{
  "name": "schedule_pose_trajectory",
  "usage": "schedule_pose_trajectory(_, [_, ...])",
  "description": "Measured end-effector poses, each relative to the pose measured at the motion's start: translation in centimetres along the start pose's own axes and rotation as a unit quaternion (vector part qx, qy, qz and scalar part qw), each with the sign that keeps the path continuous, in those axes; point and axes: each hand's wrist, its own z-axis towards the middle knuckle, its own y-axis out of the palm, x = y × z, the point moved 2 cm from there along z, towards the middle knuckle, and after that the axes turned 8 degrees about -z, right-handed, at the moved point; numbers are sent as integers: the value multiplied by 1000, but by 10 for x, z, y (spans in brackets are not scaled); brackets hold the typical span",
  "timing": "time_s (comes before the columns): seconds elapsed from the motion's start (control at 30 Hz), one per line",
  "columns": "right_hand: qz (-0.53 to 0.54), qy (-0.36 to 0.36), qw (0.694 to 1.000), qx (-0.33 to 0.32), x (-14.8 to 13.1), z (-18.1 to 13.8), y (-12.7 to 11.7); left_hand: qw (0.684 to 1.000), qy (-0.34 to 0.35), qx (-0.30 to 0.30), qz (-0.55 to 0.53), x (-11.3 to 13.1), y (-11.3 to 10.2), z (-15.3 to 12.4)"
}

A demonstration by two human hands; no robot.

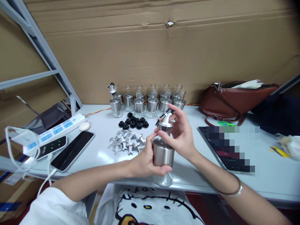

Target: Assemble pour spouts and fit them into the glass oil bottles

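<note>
A glass bottle with a brushed metal sleeve stands upright at the table's front edge. My left hand is wrapped round its body, thumb across the front. On its neck sits a silver pourer spout with a black flap. My right hand closes its fingers round this spout from the right. Beyond my hands lie a pile of loose silver spouts and a cluster of black stoppers. Several similar bottles stand in rows behind; the leftmost front bottle has a spout on it.
On the left lie a power strip, a phone, a small device with green lights, a round white case and white cables. To the right are a tablet and a brown bag. Cardboard walls the back.
</note>
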Motion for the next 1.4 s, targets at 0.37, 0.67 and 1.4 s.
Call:
schedule_pose_trajectory(0.37, [131, 79, 980, -127, -4, -4, 14, 998, 66, -15, 6, -1, 0, 5])
schedule_pose_trajectory(0.67, [195, 136, 965, -107, -10, -6, 12, 996, 82, -46, 9, -5, 0, 4])
schedule_pose_trajectory(1.4, [165, 138, 967, -136, -5, -10, 8, 998, -35, -44, -42, 4, 2, -3])
